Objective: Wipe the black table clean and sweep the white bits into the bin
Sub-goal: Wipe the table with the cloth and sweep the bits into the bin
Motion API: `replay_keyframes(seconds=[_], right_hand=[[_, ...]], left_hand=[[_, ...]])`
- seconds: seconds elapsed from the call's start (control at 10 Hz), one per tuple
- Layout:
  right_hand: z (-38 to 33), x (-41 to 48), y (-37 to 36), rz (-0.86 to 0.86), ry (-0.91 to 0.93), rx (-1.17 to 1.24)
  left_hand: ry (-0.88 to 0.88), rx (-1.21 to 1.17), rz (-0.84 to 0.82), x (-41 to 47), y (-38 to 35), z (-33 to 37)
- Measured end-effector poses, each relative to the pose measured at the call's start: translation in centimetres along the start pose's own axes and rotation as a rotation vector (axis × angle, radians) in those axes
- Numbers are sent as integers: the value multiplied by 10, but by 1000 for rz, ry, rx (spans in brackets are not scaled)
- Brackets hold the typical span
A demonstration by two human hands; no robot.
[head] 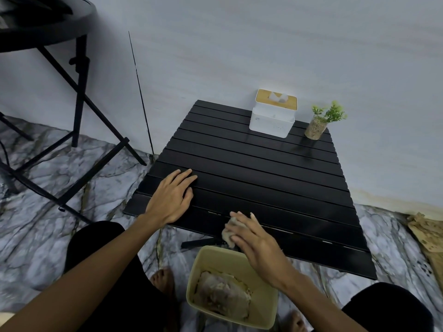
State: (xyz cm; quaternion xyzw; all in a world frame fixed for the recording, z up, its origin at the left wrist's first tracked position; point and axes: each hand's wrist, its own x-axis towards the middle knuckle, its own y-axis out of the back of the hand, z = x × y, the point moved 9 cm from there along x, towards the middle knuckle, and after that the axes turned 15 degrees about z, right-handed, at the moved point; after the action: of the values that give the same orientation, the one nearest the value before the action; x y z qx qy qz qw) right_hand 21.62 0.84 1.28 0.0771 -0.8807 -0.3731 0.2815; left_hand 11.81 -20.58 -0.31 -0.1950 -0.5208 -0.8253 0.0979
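black slatted table [263,168] stands against the pale wall, on a marble-pattern floor [60,178]. left hand [171,197] lies flat on the table near its front left corner, fingers straight and together, palm down, holding nothing. right hand [257,245] is at the front edge of the table, approx. in the middle. its fingers lie over a crumpled pale wad [229,232] and hold it, and part of the wad hangs past the edge. the thumb is hidden, so the exact grip is not clear. a few small pale marks [212,212] sit in the slat gaps near the front edge; cannot tell if they are white bits or only glints. the beige bin [262,305] stands on the floor directly under the right hand, btw. the person's bare feet, w/ crumpled pale material [223,293] inside. at the back of the table are a white tissue box [272,122] w/ wooden lid and, just beside it to the right, a small green plant [320,124] in a glass. a black folding table [79,92] stands at left.
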Motion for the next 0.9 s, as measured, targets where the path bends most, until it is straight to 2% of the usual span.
replay_keyframes(seconds=[0.1,0.2,0.3,0.4,0.5,0.7,0.9], right_hand=[[22,11,29,173,-244,261],[75,23,64,400,-624,401],[115,35,97,572,-694,328],[130,43,101,539,-593,95],[134,48,77,325,-476,-232],[89,49,28,87,-303,-276],[27,24,-8,-94,24,-138]], left_hand=[[1,7,0,-1,0,-1],[-3,11,0,0,0,0],[-4,12,2,1,0,0],[-1,12,2,0,0,0],[3,8,1,0,-1,0],[-1,4,7,1,-1,0],[-5,1,4,1,0,0]])
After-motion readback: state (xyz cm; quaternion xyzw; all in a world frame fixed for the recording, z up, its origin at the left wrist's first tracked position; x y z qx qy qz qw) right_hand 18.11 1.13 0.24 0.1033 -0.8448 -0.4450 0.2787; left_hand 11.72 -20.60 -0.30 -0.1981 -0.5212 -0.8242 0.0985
